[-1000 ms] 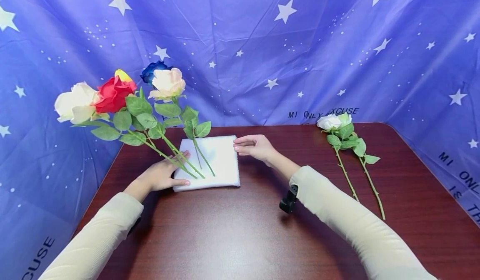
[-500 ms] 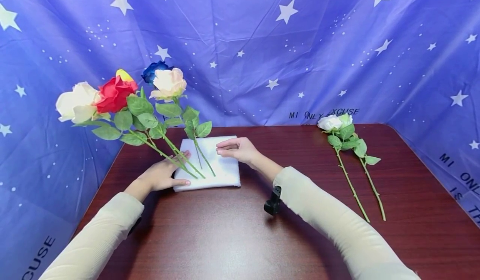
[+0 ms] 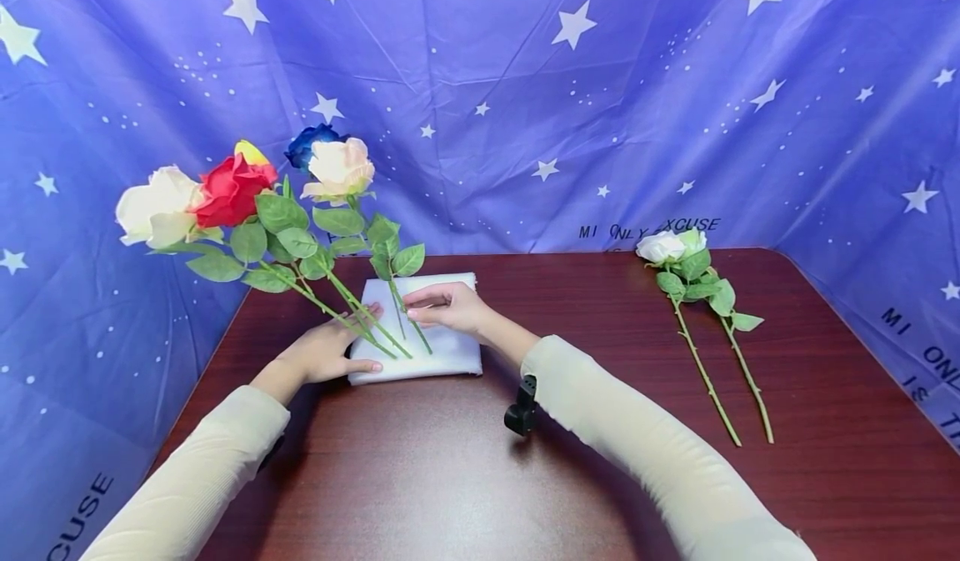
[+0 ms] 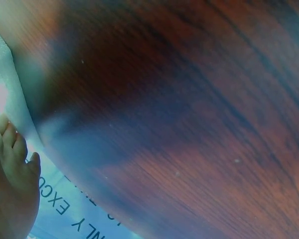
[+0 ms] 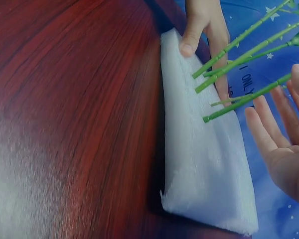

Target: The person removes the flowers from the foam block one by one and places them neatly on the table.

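A white foam block (image 3: pixel 453 348) lies on the table with several artificial roses standing tilted in it, stem ends at its top face. My left hand (image 3: pixel 318 353) rests on the block's left side, thumb at the front and fingers behind the stems. From the right, my right hand (image 3: pixel 457 309) reaches over the block, fingertips right at the stem (image 3: pixel 411 318) of the pale pink rose (image 3: pixel 339 167). In the right wrist view its fingers (image 5: pixel 261 119) are spread, fairly straight, beside that stem. A cream rose (image 3: pixel 159 208), a red rose (image 3: pixel 236 190) and a blue rose (image 3: pixel 309 146) lean left.
Two white roses (image 3: pixel 667 247) with long stems lie at the right of the brown table (image 3: pixel 420 478). A yellow bloom (image 3: pixel 251 152) shows behind the red one. A blue star-patterned cloth (image 3: pixel 480 61) hangs around the table's back and sides.
My right hand has moved left from the foam block's right edge to the pale pink rose's stem. My left hand has stayed on the block, and the roses stand as before.
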`<state>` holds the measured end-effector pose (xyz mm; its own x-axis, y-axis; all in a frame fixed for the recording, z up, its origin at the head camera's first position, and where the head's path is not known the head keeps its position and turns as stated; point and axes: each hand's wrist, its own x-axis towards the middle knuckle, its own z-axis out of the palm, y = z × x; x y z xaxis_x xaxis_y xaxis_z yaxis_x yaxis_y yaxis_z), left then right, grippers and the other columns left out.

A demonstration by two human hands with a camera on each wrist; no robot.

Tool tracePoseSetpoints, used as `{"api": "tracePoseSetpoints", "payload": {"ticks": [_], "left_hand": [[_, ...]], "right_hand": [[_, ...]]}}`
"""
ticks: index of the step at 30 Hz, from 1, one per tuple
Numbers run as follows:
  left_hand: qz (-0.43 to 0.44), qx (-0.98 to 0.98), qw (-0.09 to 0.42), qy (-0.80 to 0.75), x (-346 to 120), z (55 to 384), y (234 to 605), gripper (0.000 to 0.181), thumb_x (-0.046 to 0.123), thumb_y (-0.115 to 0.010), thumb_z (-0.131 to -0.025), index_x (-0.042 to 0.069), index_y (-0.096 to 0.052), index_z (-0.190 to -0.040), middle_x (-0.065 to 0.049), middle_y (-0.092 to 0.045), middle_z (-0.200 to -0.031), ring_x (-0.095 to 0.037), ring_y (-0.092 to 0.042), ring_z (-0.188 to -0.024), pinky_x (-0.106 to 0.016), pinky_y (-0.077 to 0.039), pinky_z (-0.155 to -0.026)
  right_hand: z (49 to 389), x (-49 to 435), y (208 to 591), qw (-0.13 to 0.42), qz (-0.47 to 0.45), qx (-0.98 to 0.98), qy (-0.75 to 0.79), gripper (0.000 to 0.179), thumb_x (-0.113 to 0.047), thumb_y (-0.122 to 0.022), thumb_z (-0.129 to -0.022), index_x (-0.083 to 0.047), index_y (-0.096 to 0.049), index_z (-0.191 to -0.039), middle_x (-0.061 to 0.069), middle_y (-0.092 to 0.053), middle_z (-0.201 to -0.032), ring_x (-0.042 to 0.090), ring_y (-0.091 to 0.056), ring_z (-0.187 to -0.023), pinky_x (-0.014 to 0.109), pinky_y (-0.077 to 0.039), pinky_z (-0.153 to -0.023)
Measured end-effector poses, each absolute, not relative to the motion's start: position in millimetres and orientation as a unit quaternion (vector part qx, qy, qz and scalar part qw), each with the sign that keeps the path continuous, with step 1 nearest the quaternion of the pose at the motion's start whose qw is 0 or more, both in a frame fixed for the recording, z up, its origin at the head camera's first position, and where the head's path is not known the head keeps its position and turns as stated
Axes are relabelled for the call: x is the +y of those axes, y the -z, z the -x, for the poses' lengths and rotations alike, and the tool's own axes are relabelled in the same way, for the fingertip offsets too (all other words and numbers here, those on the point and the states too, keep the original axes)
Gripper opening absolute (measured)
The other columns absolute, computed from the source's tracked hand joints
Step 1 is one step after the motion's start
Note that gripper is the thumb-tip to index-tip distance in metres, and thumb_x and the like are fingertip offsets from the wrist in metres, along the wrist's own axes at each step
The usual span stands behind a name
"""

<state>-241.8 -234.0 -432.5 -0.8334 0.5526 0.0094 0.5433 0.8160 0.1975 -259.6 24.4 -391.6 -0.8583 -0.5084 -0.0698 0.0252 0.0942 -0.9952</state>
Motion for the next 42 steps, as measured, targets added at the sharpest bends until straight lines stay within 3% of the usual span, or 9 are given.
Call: {"api": "tracePoseSetpoints", "payload": {"ticks": [3, 8, 15, 27, 35, 42], "left_hand": [[-0.286, 0.954, 0.028, -0.091, -233.9, 242.2, 433.0, 0.093, 0.058, -0.064, -0.082, 0.007, -0.03, -0.151, -0.018, -0.032, -0.156, -0.039, -0.037, -0.14, -0.052, -0.035, -0.113], [-0.285, 0.954, 0.031, -0.091, -233.3, 242.1, 432.7, 0.092, 0.058, -0.064, -0.083, 0.006, -0.03, -0.151, -0.016, -0.032, -0.156, -0.038, -0.037, -0.14, -0.051, -0.034, -0.113], [-0.289, 0.953, 0.03, -0.091, -233.3, 242.7, 432.1, 0.093, 0.058, -0.064, -0.082, 0.006, -0.03, -0.151, -0.018, -0.032, -0.156, -0.038, -0.036, -0.141, -0.051, -0.033, -0.114], [-0.291, 0.952, 0.028, -0.09, -232.9, 240.2, 431.2, 0.089, 0.055, -0.064, -0.083, 0.005, -0.032, -0.15, -0.017, -0.033, -0.156, -0.037, -0.036, -0.141, -0.05, -0.033, -0.114], [-0.291, 0.953, 0.026, -0.087, -231.9, 239.6, 429.7, 0.089, 0.054, -0.065, -0.083, 0.005, -0.032, -0.15, -0.017, -0.033, -0.156, -0.038, -0.035, -0.141, -0.051, -0.033, -0.114], [-0.285, 0.954, 0.038, -0.086, -232.3, 240.2, 429.3, 0.091, 0.056, -0.065, -0.082, 0.007, -0.031, -0.151, -0.017, -0.031, -0.157, -0.038, -0.034, -0.142, -0.051, -0.032, -0.115]], "right_hand": [[259.4, 19.9, 391.4, 0.214, 0.166, 0.7, 0.66, 0.035, -0.001, -0.063, -0.09, 0.008, -0.06, -0.124, 0.027, -0.063, -0.122, 0.037, -0.064, -0.112, 0.036, -0.056, -0.092], [259.7, 14.5, 392.0, 0.225, 0.169, 0.675, 0.682, 0.033, 0.002, -0.059, -0.091, 0.012, -0.058, -0.123, 0.029, -0.06, -0.122, 0.042, -0.063, -0.111, 0.04, -0.054, -0.094], [260.7, 13.3, 393.4, 0.217, 0.177, 0.68, 0.677, 0.03, 0.002, -0.061, -0.09, 0.014, -0.061, -0.117, 0.029, -0.063, -0.115, 0.024, -0.074, -0.089, 0.038, -0.058, -0.087], [255.8, 19.9, 393.5, 0.159, 0.137, 0.682, 0.701, 0.028, 0.005, -0.069, -0.083, 0.017, -0.064, -0.107, 0.031, -0.068, -0.102, 0.01, -0.071, -0.069, 0.037, -0.06, -0.08], [256.9, 27.4, 394.9, 0.125, 0.108, 0.685, 0.71, 0.025, 0.001, -0.074, -0.08, 0.015, -0.068, -0.101, 0.02, -0.074, -0.089, 0.01, -0.072, -0.067, 0.036, -0.06, -0.079], [256.0, 29.5, 394.3, 0.11, 0.091, 0.663, 0.735, 0.026, 0.008, -0.071, -0.08, 0.02, -0.065, -0.102, 0.018, -0.075, -0.079, 0.009, -0.071, -0.065, 0.037, -0.06, -0.077]]}}
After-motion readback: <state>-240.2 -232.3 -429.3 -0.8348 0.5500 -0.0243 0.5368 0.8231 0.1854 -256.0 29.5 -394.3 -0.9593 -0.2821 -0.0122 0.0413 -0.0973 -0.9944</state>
